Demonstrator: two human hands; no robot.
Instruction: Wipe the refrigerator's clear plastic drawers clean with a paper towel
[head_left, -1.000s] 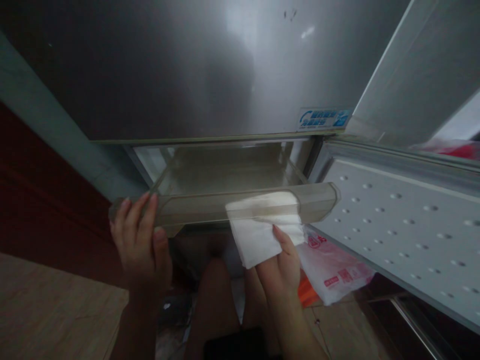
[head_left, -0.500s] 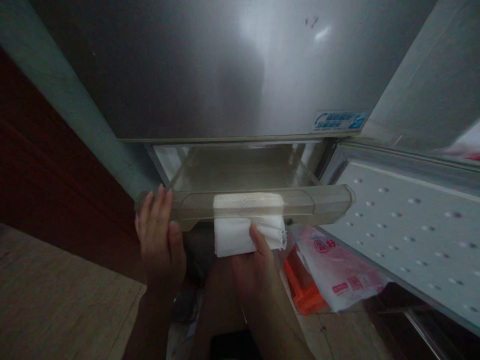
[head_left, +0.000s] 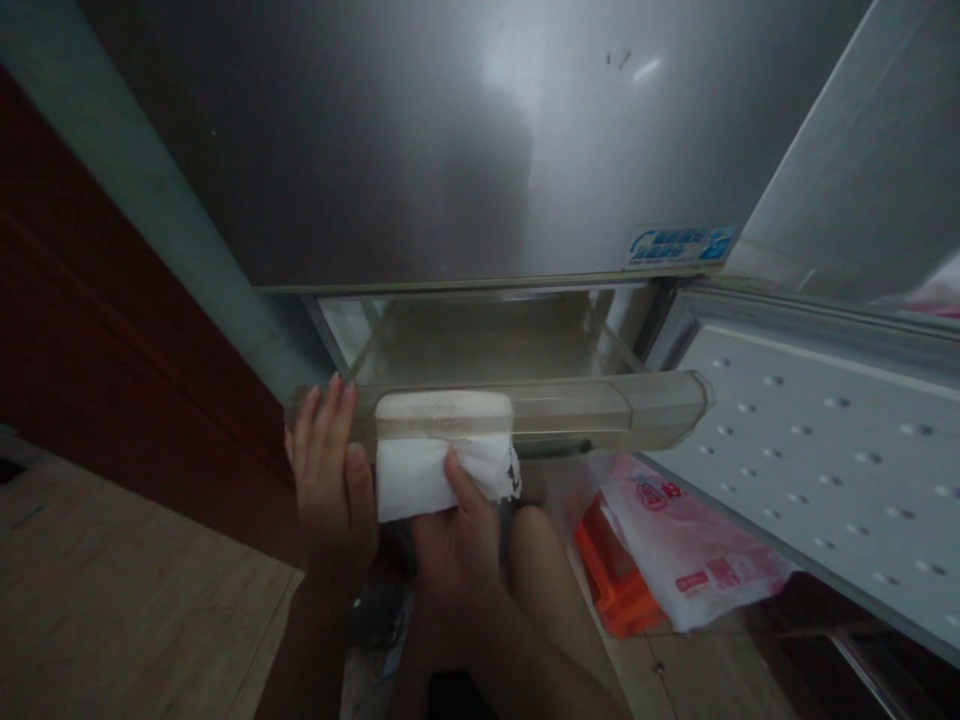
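Note:
A clear plastic drawer (head_left: 570,410) is pulled partway out of the lower compartment of a grey metal fridge (head_left: 375,150). My left hand (head_left: 330,480) rests on the left end of the drawer front, its fingers stretched over the top edge. A folded white paper towel (head_left: 420,475) lies against the drawer front, its upper part pressed along the front. My right hand (head_left: 465,540) grips the towel from below, thumb on top and the other fingers hidden underneath. The towel's right edge looks ragged.
The opened fridge door (head_left: 810,450) with a dimpled inner panel stands at the right. Beneath it lie a white and pink plastic bag (head_left: 690,550) and an orange basket (head_left: 615,580) on the tiled floor (head_left: 150,590). A dark red wooden panel (head_left: 112,330) is at the left.
My right hand has slid left along the drawer front with the white towel, closer to my left hand. My left hand stays on the drawer's left end.

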